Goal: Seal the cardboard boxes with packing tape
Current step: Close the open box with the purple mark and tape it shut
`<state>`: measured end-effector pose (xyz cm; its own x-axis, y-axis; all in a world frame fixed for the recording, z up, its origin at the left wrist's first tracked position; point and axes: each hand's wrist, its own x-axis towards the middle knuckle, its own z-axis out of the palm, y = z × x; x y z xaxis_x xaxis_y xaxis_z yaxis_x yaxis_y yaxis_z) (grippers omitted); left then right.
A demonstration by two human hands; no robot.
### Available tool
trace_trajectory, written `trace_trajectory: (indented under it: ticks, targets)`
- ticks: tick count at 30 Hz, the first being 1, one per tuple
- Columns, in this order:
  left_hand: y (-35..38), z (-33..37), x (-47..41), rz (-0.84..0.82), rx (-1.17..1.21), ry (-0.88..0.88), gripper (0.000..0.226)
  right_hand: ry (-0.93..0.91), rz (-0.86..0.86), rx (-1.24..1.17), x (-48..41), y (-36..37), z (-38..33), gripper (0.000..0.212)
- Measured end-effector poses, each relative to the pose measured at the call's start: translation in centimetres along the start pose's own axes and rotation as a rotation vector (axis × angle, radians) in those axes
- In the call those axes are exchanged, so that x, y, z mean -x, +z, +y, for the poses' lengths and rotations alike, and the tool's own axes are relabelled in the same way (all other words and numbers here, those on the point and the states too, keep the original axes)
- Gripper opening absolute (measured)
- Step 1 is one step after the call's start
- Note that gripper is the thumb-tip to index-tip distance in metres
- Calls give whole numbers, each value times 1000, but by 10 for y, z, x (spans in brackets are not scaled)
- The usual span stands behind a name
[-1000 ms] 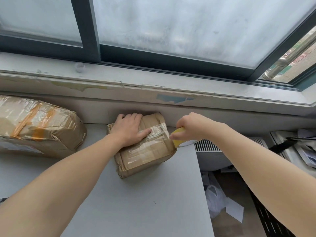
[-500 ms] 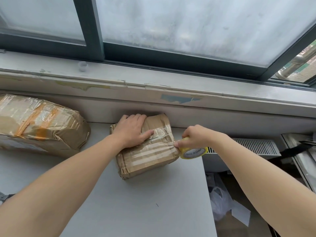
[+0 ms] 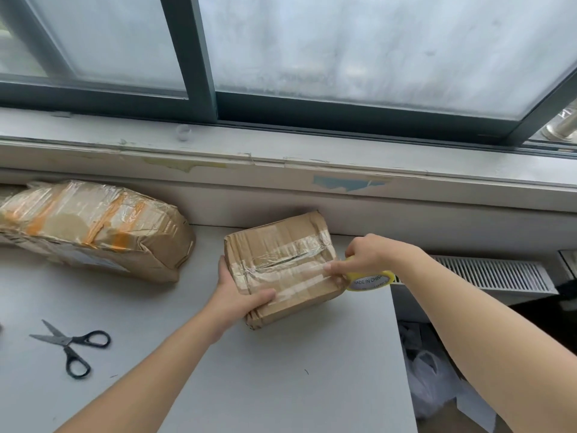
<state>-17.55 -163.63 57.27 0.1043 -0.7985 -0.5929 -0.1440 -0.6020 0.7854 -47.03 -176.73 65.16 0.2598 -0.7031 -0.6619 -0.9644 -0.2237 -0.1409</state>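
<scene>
A small brown cardboard box (image 3: 281,245) lies on the grey table (image 3: 281,385), its top crossed by clear tape strips. My left hand (image 3: 237,295) grips the box at its near left corner, thumb on top. My right hand (image 3: 365,257) holds a yellow-cored roll of clear packing tape (image 3: 370,281) at the box's right edge, with a fingertip on the tape stretched over the top. A larger taped box (image 3: 93,229) lies at the far left.
Black-handled scissors (image 3: 70,345) lie open on the table at the left. The window sill (image 3: 281,170) and wall run close behind the boxes. The table's right edge drops to a floor with a white radiator grille (image 3: 493,273) and plastic bags (image 3: 431,379).
My left hand slid from the box's top to its near left corner. The right hand carried the roll down along the box's right edge. The view tilted, bringing the scissors in.
</scene>
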Motion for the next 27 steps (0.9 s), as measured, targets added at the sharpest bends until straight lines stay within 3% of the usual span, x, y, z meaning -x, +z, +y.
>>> trace_trajectory:
  ticks: [6, 11, 14, 20, 27]
  targets:
    - [-10, 14, -12, -162, 140, 38, 97, 39, 24, -37, 3, 6, -11, 84]
    - [-30, 26, -21, -221, 59, 31, 86, 58, -24, -141, 16, 25, -19, 77]
    - [-43, 31, -25, -246, 50, 12, 86, 51, -84, -300, 21, 46, -23, 87]
    - [-44, 30, -26, -261, 30, -8, 88, 77, 46, -491, 29, 69, -25, 81]
    - [-41, 33, -18, -235, 32, 17, 79, 30, 43, -520, 42, 75, -11, 81]
